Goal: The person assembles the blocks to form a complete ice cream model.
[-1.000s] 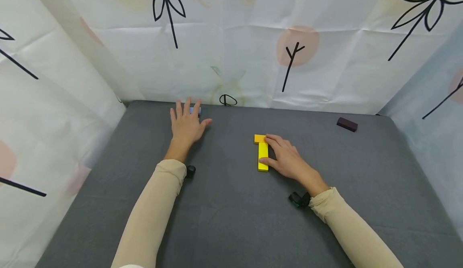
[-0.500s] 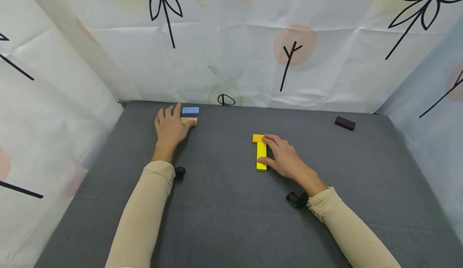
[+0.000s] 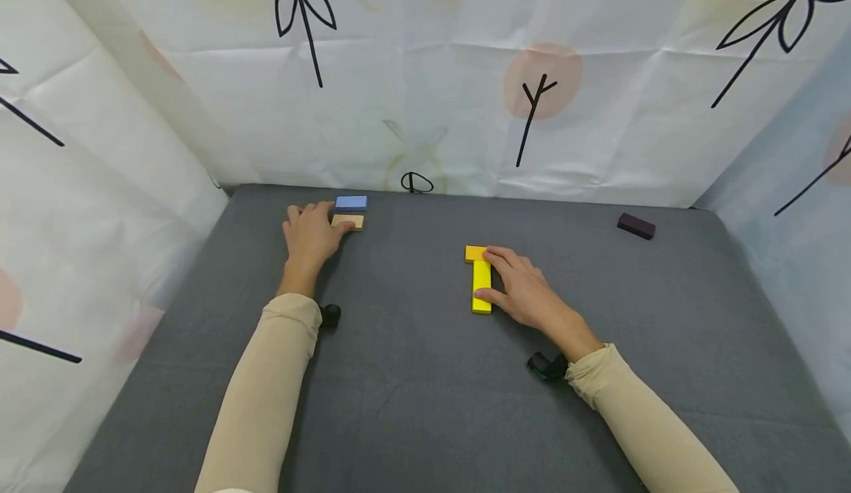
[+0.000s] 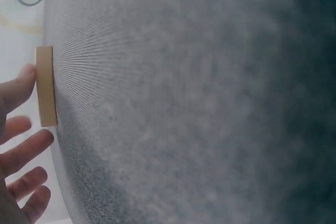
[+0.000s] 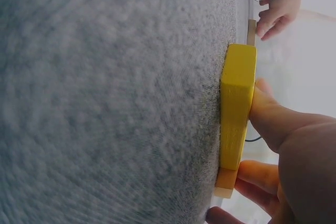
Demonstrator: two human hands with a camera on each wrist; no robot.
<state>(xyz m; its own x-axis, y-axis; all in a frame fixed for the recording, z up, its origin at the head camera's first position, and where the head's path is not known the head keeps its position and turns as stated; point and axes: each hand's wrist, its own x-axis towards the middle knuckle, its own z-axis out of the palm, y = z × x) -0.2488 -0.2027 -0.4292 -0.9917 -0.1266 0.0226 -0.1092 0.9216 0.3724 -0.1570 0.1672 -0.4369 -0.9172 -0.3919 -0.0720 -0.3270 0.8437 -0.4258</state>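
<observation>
My left hand (image 3: pixel 309 236) is at the far left of the table. Its thumb touches a tan wooden block (image 3: pixel 357 222), and its fingers bend down beside a blue block (image 3: pixel 351 203) lying just behind. The left wrist view has the thumb tip on the tan block (image 4: pixel 45 87), with the fingers apart from it. Right of centre, a long yellow block (image 3: pixel 482 286) meets a shorter orange-yellow block (image 3: pixel 474 253) at its far end. My right hand (image 3: pixel 527 291) rests over both: in the right wrist view, thumb on the yellow block (image 5: pixel 236 103), a finger on the orange-yellow one (image 5: pixel 226 179).
A dark maroon block (image 3: pixel 636 226) lies alone at the back right of the grey table (image 3: pixel 412 375). White printed cloth (image 3: pixel 459 123) stands along the table's back and sides.
My left hand has moved left off the blue and tan blocks, uncovering them, and its fingers have bent downward. The right hand stays on the yellow and orange-yellow blocks.
</observation>
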